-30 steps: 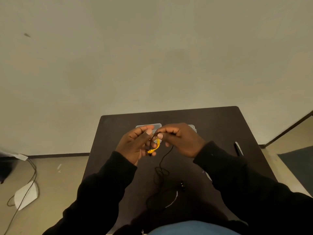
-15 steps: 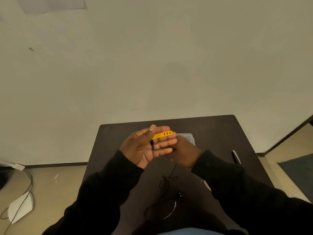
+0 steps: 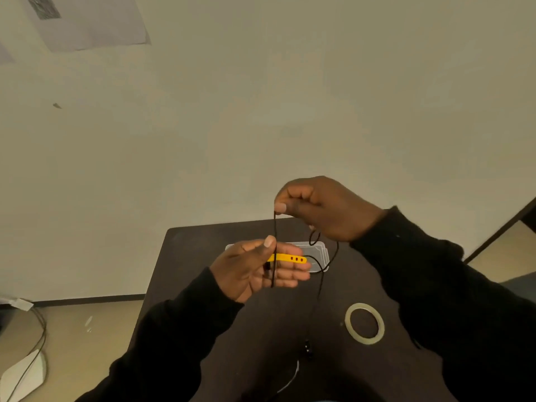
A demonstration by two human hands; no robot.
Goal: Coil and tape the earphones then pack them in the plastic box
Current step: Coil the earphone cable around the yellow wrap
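My left hand point(image 3: 255, 268) is palm up over the dark table point(image 3: 203, 256), thumb pinning a yellow strap point(image 3: 290, 258) and the end of the black earphone cord point(image 3: 274, 239) across its fingers. My right hand point(image 3: 324, 207) is raised above it, pinching the cord, which runs taut down to the left hand. More cord loops below the right hand and trails down to the table, where an earbud point(image 3: 308, 347) lies near me. The clear plastic box point(image 3: 320, 252) sits behind my hands, partly hidden. A roll of clear tape point(image 3: 364, 323) lies flat at the right.
The table is small and ends just beyond the box, with a plain wall behind it. On the floor at the left lie a white object point(image 3: 26, 372) and a cable. A dark strip of flooring shows at the far right.
My right hand has risen from behind the left hand and pulled the cord up taut. The left hand stays flat with the strap. The tape roll has come into view.
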